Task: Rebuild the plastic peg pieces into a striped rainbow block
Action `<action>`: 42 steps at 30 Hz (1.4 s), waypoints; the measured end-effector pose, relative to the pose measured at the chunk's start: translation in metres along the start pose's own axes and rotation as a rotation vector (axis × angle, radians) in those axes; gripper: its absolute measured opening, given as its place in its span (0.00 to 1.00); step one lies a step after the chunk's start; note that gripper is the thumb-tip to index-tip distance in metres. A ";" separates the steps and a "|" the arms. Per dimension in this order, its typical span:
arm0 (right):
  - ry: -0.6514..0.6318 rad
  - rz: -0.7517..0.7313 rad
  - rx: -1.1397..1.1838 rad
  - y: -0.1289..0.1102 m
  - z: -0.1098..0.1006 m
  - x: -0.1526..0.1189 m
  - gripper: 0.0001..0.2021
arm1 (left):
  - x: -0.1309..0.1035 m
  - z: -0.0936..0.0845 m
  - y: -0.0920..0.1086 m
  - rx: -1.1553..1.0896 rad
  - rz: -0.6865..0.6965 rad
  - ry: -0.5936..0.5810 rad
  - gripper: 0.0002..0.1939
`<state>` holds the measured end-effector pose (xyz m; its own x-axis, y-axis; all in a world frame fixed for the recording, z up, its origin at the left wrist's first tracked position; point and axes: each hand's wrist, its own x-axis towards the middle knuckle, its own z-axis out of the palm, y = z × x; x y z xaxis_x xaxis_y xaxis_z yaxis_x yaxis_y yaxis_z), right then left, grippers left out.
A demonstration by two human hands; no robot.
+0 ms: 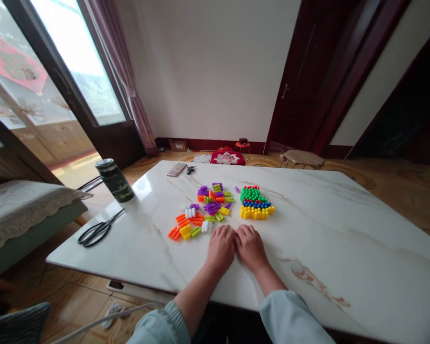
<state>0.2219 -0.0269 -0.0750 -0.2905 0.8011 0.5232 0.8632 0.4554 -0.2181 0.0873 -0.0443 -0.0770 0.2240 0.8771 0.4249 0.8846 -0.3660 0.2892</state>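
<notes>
My left hand and my right hand rest side by side on the white marble-patterned table, touching or nearly touching at the thumb side. Both lie palm down with fingers forward; no object shows in either, though the undersides are hidden. Just beyond the left hand are white plastic pieces, part of a loose spread of short plastic pieces, with orange pieces, purple pieces and others in yellow and lime. Ahead of the right hand stands a tight group of round-headed pegs in rows: yellow pegs, blue, green and red.
A single purple piece lies apart. Toward the table's left are black-handled scissors and a camouflage flask. A phone and keys lie at the far edge. Beyond stand a stool and a door.
</notes>
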 end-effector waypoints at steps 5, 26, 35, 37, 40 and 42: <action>-0.026 0.059 -0.003 -0.002 0.000 0.004 0.04 | 0.019 -0.009 -0.005 0.018 0.069 0.044 0.22; 0.025 -0.081 0.285 0.007 0.012 -0.001 0.12 | 0.006 0.004 -0.020 -0.483 0.009 0.000 0.15; 0.233 0.066 0.355 0.016 -0.001 -0.009 0.10 | 0.006 0.025 -0.026 -0.074 0.155 0.034 0.20; 0.334 0.202 0.386 0.041 -0.004 -0.013 0.09 | 0.007 0.022 -0.024 -0.041 0.149 0.013 0.21; 0.421 0.382 0.307 0.093 -0.011 -0.015 0.11 | 0.008 0.017 -0.020 -0.024 0.128 -0.015 0.22; 0.390 0.446 0.223 0.125 -0.014 -0.012 0.12 | 0.009 0.014 -0.018 -0.020 0.116 -0.026 0.22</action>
<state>0.3391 0.0153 -0.0970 0.2855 0.7510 0.5954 0.7472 0.2146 -0.6290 0.0792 -0.0249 -0.0905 0.3352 0.8361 0.4343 0.8437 -0.4715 0.2566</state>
